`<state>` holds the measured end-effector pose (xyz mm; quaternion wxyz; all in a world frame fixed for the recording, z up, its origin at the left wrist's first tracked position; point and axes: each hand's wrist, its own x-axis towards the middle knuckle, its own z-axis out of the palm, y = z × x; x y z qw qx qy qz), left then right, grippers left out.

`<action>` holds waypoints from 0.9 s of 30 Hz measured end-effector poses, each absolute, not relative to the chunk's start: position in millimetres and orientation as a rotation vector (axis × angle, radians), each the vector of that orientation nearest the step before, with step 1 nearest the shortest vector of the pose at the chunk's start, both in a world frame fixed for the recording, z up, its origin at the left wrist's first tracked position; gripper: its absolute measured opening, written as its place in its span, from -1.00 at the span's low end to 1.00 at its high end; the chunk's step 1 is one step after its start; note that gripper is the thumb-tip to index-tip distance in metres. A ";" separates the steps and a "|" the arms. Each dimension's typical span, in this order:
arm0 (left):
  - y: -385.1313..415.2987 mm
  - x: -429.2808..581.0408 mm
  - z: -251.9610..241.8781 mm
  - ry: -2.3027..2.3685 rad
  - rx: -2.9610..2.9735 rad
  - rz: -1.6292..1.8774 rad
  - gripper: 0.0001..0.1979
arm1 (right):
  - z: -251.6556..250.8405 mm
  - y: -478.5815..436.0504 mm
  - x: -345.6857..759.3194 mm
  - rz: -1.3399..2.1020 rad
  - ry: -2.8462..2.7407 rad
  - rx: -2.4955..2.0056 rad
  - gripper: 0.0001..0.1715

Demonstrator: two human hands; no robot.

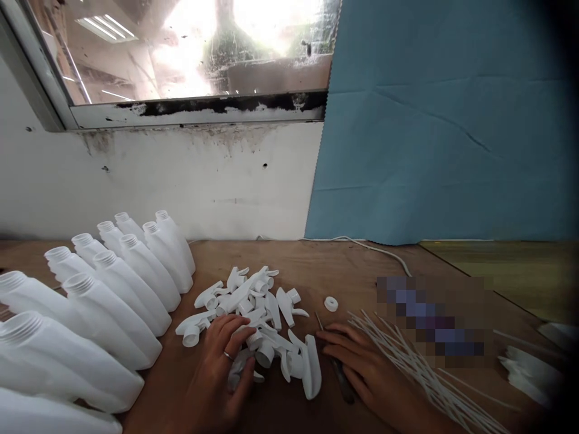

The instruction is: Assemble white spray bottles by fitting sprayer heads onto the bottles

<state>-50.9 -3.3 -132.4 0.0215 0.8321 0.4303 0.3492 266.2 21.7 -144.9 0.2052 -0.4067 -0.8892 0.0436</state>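
A pile of white spray-trigger heads lies in the middle of the brown table. My left hand, a ring on one finger, rests at the pile's near edge with its fingers curled over one trigger head. My right hand lies flat beside the pile with fingers spread, over a dark thin tool. It touches the near end of a bundle of thin white dip tubes.
Several white uncapped plastic bottles stand in rows at the left. A small white ring cap lies alone past the pile. A white cable runs along the wall under a blue sheet. More white parts sit at far right.
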 end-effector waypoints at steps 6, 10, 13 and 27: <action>-0.7 -51.4 -140.5 1.428 2.558 0.930 -0.37 | -152.4 34.2 273.3 -0.188 -2.266 -1.198 -0.60; 0.3 -49.4 -145.7 1.476 2.508 0.923 -0.35 | -149.0 43.9 274.8 -0.223 -2.202 -1.280 -0.62; 0.6 -47.9 -145.0 1.483 2.503 0.969 -0.41 | -147.1 49.2 277.3 -0.237 -2.228 -1.323 -0.63; 3.2 -51.1 -144.9 1.499 2.427 1.168 -0.69 | -148.6 52.8 280.7 -0.202 -2.325 -1.399 -0.58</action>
